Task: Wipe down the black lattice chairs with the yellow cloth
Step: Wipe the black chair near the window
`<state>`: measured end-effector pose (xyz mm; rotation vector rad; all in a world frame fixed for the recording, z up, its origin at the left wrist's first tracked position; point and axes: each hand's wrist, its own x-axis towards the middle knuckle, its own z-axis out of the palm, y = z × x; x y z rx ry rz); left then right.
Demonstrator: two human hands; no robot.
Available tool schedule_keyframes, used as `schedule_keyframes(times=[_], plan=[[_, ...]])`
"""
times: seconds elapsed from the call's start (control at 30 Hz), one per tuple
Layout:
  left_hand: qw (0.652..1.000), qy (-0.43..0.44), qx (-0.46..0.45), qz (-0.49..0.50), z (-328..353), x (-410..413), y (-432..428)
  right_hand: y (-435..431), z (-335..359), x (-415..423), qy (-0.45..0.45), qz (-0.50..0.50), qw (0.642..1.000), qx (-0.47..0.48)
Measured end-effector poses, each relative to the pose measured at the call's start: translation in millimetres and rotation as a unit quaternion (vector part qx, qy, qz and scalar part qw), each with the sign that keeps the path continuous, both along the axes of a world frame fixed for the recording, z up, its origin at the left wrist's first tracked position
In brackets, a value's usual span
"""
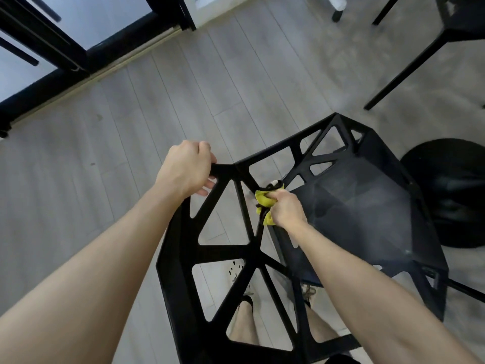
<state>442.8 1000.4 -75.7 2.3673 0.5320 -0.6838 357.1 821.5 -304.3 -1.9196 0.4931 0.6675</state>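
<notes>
the left hand (187, 168) curls over the top rail of the black lattice chair (223, 249), fingers wrapped round the matte bar. the chair's back is a web of flat black struts framing triangular openings; its seat (362, 214) is a smooth dark panel with a dull sheen. right of that hand, against a slanting strut, sits the yellow cloth (263, 203), soft and crumpled, clenched in the right hand (286, 208). the hands are apart, the right one lower on the back. below lies pale grey plank floor (105, 153); a black-framed glass door (52, 48) stands far left, a grey rug (367, 61) and a second black chair (462, 19) upper right.
</notes>
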Motion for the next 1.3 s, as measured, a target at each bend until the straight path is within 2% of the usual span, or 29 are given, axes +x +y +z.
schedule_keyframes(times=[0.03, 0.1, 0.17, 0.23, 0.3, 0.43, 0.53, 0.6, 0.67, 0.73, 0.83, 0.9, 0.93, 1.0, 1.07, 1.13, 1.17, 1.23, 1.3], plan=[[1.0, -0.001, -0.001, 0.004, -1, 0, 0, 5, 2, 1, -0.039, -0.014, 0.999, -0.027], [1.0, -0.003, 0.002, 0.007, -4, 0, 2, 17, -7, -15, -0.126, 0.039, 0.989, -0.073], [1.0, -0.002, 0.003, 0.012, -5, 0, 3, 12, -34, -36, -0.094, 0.123, 0.982, -0.107], [1.0, -0.007, 0.007, 0.015, -5, 1, 3, -5, -36, -33, -0.035, 0.157, 0.978, -0.131], [1.0, -0.014, 0.011, 0.019, -5, 2, 3, -15, -14, -10, -0.018, 0.176, 0.978, -0.107], [0.996, -0.066, 0.061, -0.011, 1, 1, 0, -32, 35, -4, 0.017, 0.052, 0.996, -0.066], [0.99, -0.114, 0.08, -0.003, 10, -6, -2, -34, 68, -19, -0.029, -0.01, 0.998, -0.05], [0.987, -0.141, 0.073, 0.037, 12, -14, 0, -23, 86, -10, -0.096, -0.028, 0.994, -0.035], [0.984, -0.144, 0.056, 0.085, 19, -25, 4, 2, 96, 5, -0.169, 0.007, 0.986, -0.003], [0.984, -0.145, 0.054, 0.093, 28, -51, 11, 29, 97, 3, -0.179, 0.08, 0.98, 0.027], [0.985, -0.122, 0.062, 0.103, 36, -101, 24, 30, 80, -63, -0.134, 0.182, 0.973, 0.044], [0.983, -0.107, 0.051, 0.138, 39, -136, 27, -1, 64, -121, -0.039, 0.228, 0.972, 0.041], [0.981, -0.105, 0.047, 0.159, 41, -153, 26, -19, 59, -142, 0.029, 0.217, 0.975, 0.028], [0.973, -0.103, 0.024, 0.204, 39, -184, 20, -43, 51, -150, 0.126, 0.094, 0.987, -0.023], [0.966, -0.096, -0.016, 0.24, 34, -209, 11, -43, 49, -128, 0.109, -0.091, 0.989, -0.04], [0.955, -0.107, -0.049, 0.273, 29, -227, 7, -29, 52, -93, 0.062, -0.16, 0.985, -0.026], [0.95, -0.123, -0.06, 0.281, 25, -235, 7, -17, 53, -75, 0.051, -0.144, 0.988, -0.005], [0.94, -0.158, -0.078, 0.292, 24, -251, 2, 9, 45, -56, 0.064, -0.036, 0.997, 0.028], [0.933, -0.176, -0.081, 0.304, 21, -266, -8, 26, 35, -58, 0.07, 0.059, 0.996, 0.021]])
